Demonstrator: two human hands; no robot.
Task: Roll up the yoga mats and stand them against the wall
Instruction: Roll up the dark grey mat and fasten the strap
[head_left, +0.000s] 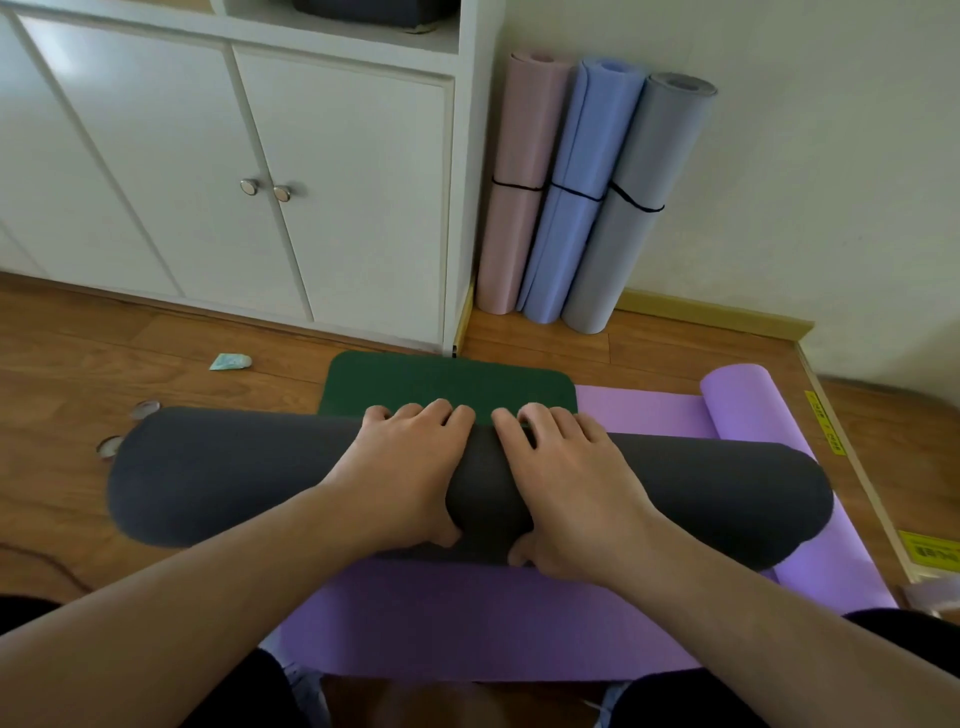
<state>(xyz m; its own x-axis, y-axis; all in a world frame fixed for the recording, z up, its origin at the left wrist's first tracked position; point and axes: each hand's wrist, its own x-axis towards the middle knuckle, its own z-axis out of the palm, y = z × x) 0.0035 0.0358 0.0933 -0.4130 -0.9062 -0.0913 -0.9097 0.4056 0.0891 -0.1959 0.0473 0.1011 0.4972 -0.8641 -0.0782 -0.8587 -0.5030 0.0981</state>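
A thick roll of dark grey yoga mat (218, 478) lies crosswise on the floor in front of me. Its short unrolled tail shows green (447, 382) beyond the roll. My left hand (410, 467) and my right hand (561, 483) sit side by side on the middle of the roll, fingers over its far side, thumbs tucked under its near side. A purple mat (467, 623) lies flat beneath the roll, its far right end partly rolled (743, 400). Three rolled mats stand against the wall: pink (519, 182), blue (576, 192) and grey (634, 208), each tied with a black band.
A white cabinet (337, 182) with two knobbed doors stands at the left, next to the standing mats. A crumpled green wrapper (229, 361) and two small round objects (145, 409) lie on the wooden floor at the left. A low wooden ledge with yellow labels (826, 431) runs along the right.
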